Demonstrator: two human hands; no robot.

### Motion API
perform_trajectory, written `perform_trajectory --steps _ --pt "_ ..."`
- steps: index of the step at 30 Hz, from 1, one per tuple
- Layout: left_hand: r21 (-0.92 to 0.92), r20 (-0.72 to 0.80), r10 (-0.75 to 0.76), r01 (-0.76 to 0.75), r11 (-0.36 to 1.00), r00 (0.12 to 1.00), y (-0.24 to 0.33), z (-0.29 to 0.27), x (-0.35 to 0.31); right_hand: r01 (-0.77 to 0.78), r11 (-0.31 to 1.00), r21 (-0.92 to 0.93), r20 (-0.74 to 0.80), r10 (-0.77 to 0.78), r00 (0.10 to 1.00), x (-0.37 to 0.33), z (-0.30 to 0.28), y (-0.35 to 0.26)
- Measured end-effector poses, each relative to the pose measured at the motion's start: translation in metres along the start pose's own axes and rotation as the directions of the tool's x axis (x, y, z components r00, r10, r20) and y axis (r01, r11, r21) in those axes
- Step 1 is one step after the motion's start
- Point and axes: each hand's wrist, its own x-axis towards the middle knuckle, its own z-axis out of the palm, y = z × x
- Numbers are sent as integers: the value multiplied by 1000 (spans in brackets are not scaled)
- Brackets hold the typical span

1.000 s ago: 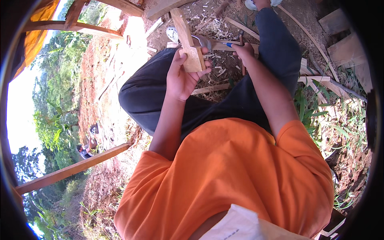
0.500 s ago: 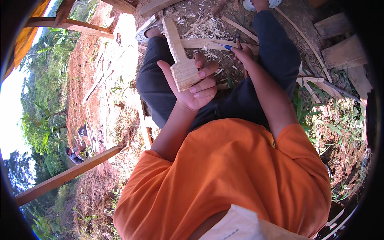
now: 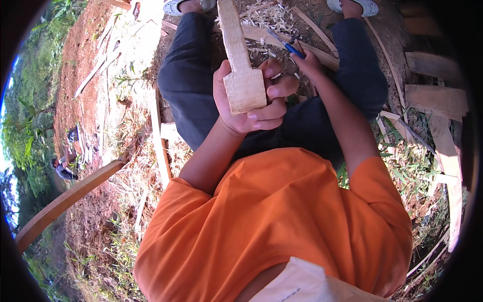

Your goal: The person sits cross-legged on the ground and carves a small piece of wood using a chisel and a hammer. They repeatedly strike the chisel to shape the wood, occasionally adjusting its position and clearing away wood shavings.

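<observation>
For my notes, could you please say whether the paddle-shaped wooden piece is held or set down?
Held: the left hand grips the wooden piece by its wide end.

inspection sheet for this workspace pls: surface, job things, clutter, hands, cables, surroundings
surface: brown ground, strewn with wood shavings
job's things: pale wooden piece, narrow shaft and wider block end; blue-handled tool
clutter: wood strip on the ground, stacked boards at right
hands: left hand holds the wooden piece; right hand grips the blue-handled tool
cables: nothing seen
surroundings: greenery, slanting beam, another person at far left
</observation>
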Motion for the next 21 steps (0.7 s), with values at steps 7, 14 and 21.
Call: perform_trajectory --steps 7,14,21 --pt "305 -128 187 -141 942 974 11 -16 -12 112 979 -168 -102 -131 986 -3 22 -9" --pt "367 -288 281 -165 915 916 18 -24 -28 20 936 -351 -100 -59 993 5 17 1" --pt "474 -257 329 -179 862 909 21 -26 -35 40 966 -257 -116 -72 991 12 26 4"
